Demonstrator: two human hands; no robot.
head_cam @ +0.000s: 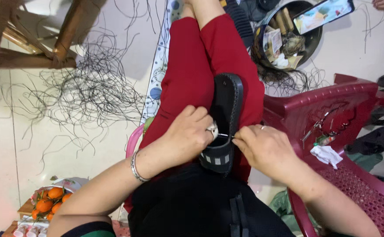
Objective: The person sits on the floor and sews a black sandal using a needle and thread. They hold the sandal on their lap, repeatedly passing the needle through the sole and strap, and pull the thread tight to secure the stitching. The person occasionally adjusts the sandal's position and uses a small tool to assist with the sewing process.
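The shoe [227, 118] is lying on the person's lap, on the red trousers [187, 74], sole edge up and toe pointing far. The left hand [191, 134] is closing around the near left side of the shoe, fingers curled against its upper, a thimble-like ring [212, 130] showing on one finger. The right hand [264, 147] is pinching a thin needle [226, 136] that is sitting between both hands at the shoe's near end; its fingers are narrow and pressed together. A bracelet [135, 166] is circling the left wrist.

To the right, a dark red plastic chair [354, 109] is standing just beside the lap, carrying a white cloth scrap [328, 154] and scissors [321, 125]. Far right, a round dark basin [288, 39] is holding mixed small items, with a phone [323, 14] lying across its rim. Loose black threads [91, 87] are spreading over the floor at left, near a wooden chair [34, 39]. Near left, a plate of oranges [49, 202] is resting on the floor.
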